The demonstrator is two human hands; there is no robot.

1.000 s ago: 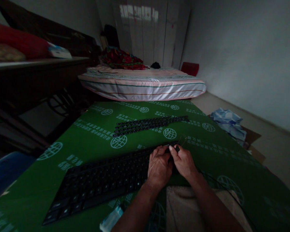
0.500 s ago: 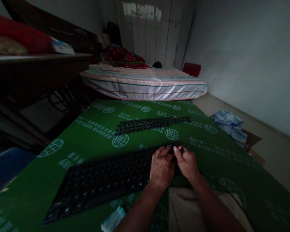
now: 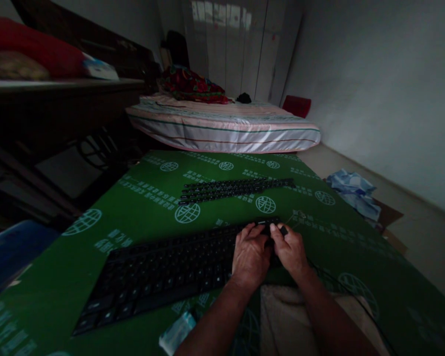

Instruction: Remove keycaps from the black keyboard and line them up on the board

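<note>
On green printed table (image 3: pixel 335 235), my left hand (image 3: pixel 251 253) touches a black plastic keyboard (image 3: pixel 163 274), grip unclear; my right hand (image 3: pixel 291 248) pinches a small black piece (image 3: pixel 284 230).

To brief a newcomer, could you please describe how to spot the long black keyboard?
Before the pale striped bed lies a green, white-printed tabletop. On its near half, the left hand and right hand are at the right end of the keyboard. Unlike the separate black key rows beyond, it forms one slab.
</note>
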